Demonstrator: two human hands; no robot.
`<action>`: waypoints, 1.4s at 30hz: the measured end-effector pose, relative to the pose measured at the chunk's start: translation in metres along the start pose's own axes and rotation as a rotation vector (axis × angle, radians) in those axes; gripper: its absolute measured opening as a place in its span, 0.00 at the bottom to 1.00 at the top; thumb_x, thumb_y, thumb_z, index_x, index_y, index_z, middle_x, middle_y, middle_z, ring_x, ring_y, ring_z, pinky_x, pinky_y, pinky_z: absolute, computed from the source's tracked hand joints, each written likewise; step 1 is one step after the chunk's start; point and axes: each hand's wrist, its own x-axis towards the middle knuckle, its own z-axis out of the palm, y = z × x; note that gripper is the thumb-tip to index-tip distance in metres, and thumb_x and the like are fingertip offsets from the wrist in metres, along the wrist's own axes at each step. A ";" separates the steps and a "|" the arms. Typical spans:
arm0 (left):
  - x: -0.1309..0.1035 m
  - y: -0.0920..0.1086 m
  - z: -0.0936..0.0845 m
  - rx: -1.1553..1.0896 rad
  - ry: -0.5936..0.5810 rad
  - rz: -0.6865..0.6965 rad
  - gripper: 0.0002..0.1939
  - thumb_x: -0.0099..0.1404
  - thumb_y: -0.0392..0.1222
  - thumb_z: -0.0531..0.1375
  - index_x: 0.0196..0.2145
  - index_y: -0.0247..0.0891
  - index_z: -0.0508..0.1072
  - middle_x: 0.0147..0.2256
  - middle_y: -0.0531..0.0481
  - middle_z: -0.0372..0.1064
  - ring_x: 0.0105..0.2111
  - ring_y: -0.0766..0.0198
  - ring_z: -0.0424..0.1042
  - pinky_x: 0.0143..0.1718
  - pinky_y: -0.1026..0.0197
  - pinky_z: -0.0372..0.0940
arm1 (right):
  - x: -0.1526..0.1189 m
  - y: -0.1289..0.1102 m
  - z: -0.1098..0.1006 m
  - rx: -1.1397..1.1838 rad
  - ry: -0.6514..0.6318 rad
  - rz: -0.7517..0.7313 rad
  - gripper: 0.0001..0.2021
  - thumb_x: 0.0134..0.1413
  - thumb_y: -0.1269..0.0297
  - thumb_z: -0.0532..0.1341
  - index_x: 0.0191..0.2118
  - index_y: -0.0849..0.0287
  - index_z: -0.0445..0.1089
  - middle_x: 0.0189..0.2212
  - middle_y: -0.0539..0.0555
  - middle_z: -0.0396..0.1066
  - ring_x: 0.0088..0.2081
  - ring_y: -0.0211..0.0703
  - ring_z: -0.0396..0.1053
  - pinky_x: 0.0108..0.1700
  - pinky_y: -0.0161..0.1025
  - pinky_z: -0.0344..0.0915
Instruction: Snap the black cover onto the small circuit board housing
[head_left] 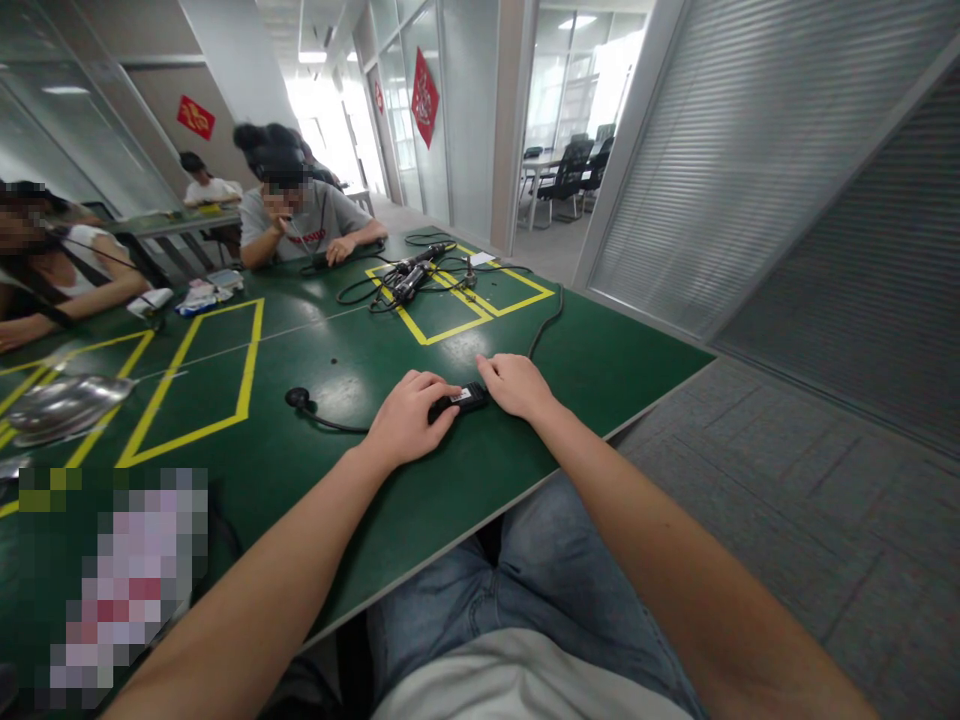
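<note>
We are working at a flat green tabletop [622,345], where the small black rectangular block with a white label [472,398] is lying near the front edge, between our hands. With the left hand [411,415] we are grasping the block at its left end: the thumb is bearing on the near side and the fingers are lying across the top. With the right hand [516,385] we are holding bent fingers beside the opposite end; the hand is hiding most of them, so we cannot tell whether they are gripping or only touching.

Handling: we are judging the block to be light, stiff and slightly slippery, probably hard plastic, tolerating firm finger pressure better than a drop. We are favouring the two long sides as hold points. A thin black flexible cord [337,426] is running from the left hand to a round black plug [298,399], and a dark flexible cable [555,325] is curving beyond the right hand. We are advising against lifting by either.
</note>
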 end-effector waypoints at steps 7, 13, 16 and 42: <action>0.002 -0.002 -0.001 -0.042 -0.031 -0.061 0.13 0.71 0.40 0.62 0.51 0.41 0.82 0.49 0.42 0.79 0.51 0.49 0.76 0.57 0.44 0.72 | 0.001 0.001 -0.001 -0.011 -0.019 -0.021 0.31 0.83 0.52 0.46 0.43 0.58 0.85 0.44 0.61 0.84 0.47 0.52 0.79 0.47 0.41 0.63; 0.003 -0.003 0.000 -0.032 -0.045 -0.047 0.13 0.71 0.42 0.64 0.51 0.42 0.82 0.49 0.42 0.80 0.50 0.49 0.76 0.56 0.44 0.73 | 0.003 0.004 0.003 0.002 -0.010 -0.055 0.30 0.81 0.47 0.51 0.34 0.57 0.81 0.38 0.58 0.82 0.43 0.50 0.77 0.43 0.41 0.60; 0.002 -0.003 0.000 -0.006 -0.042 -0.036 0.12 0.72 0.43 0.64 0.51 0.42 0.82 0.49 0.41 0.80 0.51 0.48 0.76 0.56 0.44 0.73 | 0.004 0.005 0.005 0.038 -0.002 -0.051 0.26 0.76 0.44 0.58 0.31 0.56 0.79 0.36 0.56 0.80 0.40 0.48 0.75 0.40 0.40 0.58; 0.006 -0.006 0.005 0.099 0.076 -0.447 0.03 0.74 0.41 0.62 0.42 0.42 0.75 0.48 0.43 0.75 0.47 0.51 0.76 0.52 0.50 0.71 | 0.002 0.002 0.002 -0.083 -0.021 -0.045 0.27 0.82 0.55 0.50 0.39 0.59 0.85 0.42 0.61 0.84 0.46 0.51 0.78 0.44 0.41 0.61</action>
